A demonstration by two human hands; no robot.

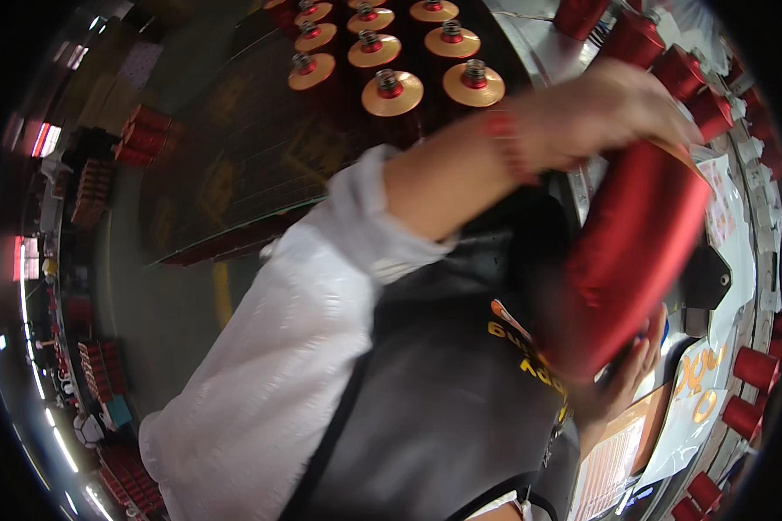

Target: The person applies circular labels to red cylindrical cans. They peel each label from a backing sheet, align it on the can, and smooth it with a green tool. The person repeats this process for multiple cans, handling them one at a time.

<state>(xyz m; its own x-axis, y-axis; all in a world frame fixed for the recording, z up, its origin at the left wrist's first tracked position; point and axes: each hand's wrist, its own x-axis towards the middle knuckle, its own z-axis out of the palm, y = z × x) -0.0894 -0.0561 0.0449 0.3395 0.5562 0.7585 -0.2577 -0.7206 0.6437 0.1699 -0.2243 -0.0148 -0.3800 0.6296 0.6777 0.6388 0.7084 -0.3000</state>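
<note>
A glossy red metal cylinder [639, 247] is tilted in front of my apron, its lower end toward my body. My left hand [621, 113], smeared by motion and with a red bead bracelet at the wrist, is closed over the cylinder's upper end. Its arm reaches across from the lower left in a white rolled sleeve. My right hand [630, 373] is at the cylinder's lower end, partly hidden behind it. Its fingers are curled by something dark and a bit of blue; what they hold is hidden.
Several red cylinders with gold discs [393, 93] and springs on top stand in rows on a dark table [261, 161]. More red cylinders [756, 369] line the right side. Paper sheets with gold rings [704, 404] lie at right, near a black block [705, 278].
</note>
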